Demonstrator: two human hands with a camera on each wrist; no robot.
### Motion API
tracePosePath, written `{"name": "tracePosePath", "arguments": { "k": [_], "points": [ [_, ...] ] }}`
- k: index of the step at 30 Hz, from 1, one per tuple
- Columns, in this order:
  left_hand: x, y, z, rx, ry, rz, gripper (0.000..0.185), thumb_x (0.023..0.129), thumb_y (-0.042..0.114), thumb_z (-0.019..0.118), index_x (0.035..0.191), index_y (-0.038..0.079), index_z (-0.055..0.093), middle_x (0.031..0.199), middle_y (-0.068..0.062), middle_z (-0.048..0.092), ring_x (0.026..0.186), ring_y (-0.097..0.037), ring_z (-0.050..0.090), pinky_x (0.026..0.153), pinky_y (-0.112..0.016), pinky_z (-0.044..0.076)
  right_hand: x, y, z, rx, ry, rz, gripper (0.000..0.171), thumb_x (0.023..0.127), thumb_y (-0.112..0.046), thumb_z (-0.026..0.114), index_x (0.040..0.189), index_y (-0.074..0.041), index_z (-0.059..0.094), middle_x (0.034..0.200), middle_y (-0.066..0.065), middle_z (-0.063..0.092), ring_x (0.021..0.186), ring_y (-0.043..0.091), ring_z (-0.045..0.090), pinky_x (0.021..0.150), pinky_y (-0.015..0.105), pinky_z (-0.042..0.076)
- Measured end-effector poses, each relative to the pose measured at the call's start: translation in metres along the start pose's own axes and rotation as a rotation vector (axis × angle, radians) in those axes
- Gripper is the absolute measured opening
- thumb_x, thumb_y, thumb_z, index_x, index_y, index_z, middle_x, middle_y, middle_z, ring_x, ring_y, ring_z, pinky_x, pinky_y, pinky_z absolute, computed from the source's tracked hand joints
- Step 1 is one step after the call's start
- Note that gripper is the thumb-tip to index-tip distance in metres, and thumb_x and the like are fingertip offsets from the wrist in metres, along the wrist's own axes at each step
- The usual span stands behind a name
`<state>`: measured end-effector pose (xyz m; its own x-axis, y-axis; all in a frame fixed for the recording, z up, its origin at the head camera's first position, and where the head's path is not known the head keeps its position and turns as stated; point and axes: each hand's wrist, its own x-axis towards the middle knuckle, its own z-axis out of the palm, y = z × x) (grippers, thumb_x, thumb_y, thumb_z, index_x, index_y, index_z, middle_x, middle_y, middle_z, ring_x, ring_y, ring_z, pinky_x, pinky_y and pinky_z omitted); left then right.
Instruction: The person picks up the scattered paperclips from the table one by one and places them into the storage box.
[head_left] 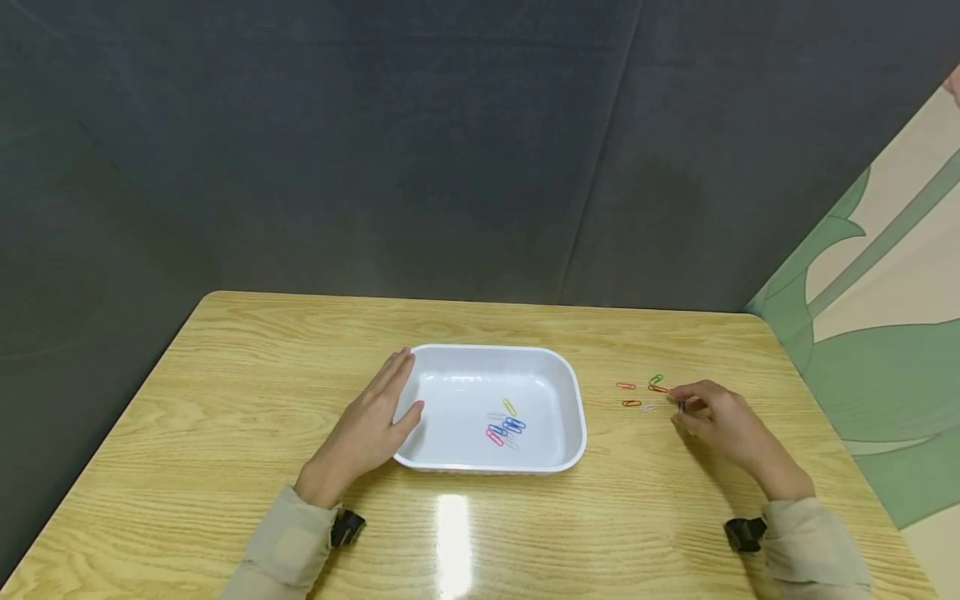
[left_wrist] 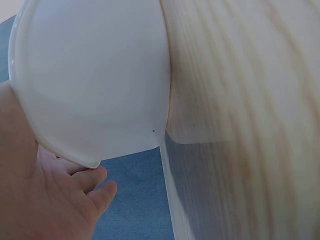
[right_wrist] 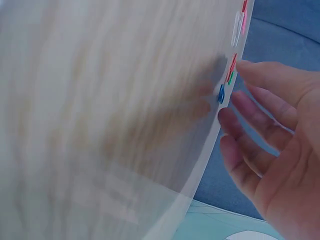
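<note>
On the desk (head_left: 225, 400), left hand (head_left: 367, 429) flat against the tray (head_left: 573, 400); right hand (head_left: 716, 417) fingers pinching a blue clip (head_left: 681, 406), tiny, probably slips easily.

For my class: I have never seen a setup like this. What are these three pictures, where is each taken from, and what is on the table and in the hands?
No machine here: a person works with two bare hands. The wide picture comes from a camera on the head; the two close ones from cameras on each wrist. On the wooden table stands a white tray with several coloured paper clips inside. The left hand rests flat against the tray's side. More loose clips lie to the tray's right. The right hand has its fingers at a blue clip; whether it is already pinched I cannot tell.
</note>
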<state>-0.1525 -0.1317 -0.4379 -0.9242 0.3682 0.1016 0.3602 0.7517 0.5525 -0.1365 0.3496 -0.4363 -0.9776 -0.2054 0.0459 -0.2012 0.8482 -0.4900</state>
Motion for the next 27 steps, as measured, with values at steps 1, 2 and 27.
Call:
{"name": "tracePosePath", "arguments": {
  "k": [1,2,27],
  "points": [
    [0.0,0.0,0.0001,0.0,0.0,0.0,0.068,0.103,0.031,0.049,0.158,0.002,0.021,0.167,-0.013,0.016,0.154,-0.032,0.016,0.123,-0.051,0.024,-0.0001,0.0014,0.0001,-0.001,-0.002,0.0,0.032,0.085,0.0,0.072,0.116,0.008,0.066,0.11,0.025,0.065,0.091,0.035,0.067,0.068,0.028,0.056],
    [-0.0001,-0.0001,0.0001,-0.001,0.001,0.0,0.068,0.103,0.031,0.049,0.158,0.002,0.021,0.167,-0.013,0.016,0.154,-0.032,0.016,0.123,-0.051,0.024,0.0,0.0028,0.0002,0.003,-0.007,-0.002,0.032,0.085,0.0,0.072,0.116,0.009,0.065,0.109,0.025,0.065,0.09,0.036,0.067,0.067,0.027,0.056],
    [-0.0003,0.0004,0.0001,-0.004,0.005,0.002,0.068,0.103,0.031,0.05,0.157,0.002,0.021,0.167,-0.013,0.016,0.154,-0.033,0.016,0.123,-0.051,0.023,0.0039,0.0075,-0.0007,-0.05,-0.041,0.032,0.019,0.091,-0.007,0.068,0.106,0.005,0.071,0.091,0.009,0.069,0.076,0.011,0.059,0.063,0.022,0.05]
  ]
}}
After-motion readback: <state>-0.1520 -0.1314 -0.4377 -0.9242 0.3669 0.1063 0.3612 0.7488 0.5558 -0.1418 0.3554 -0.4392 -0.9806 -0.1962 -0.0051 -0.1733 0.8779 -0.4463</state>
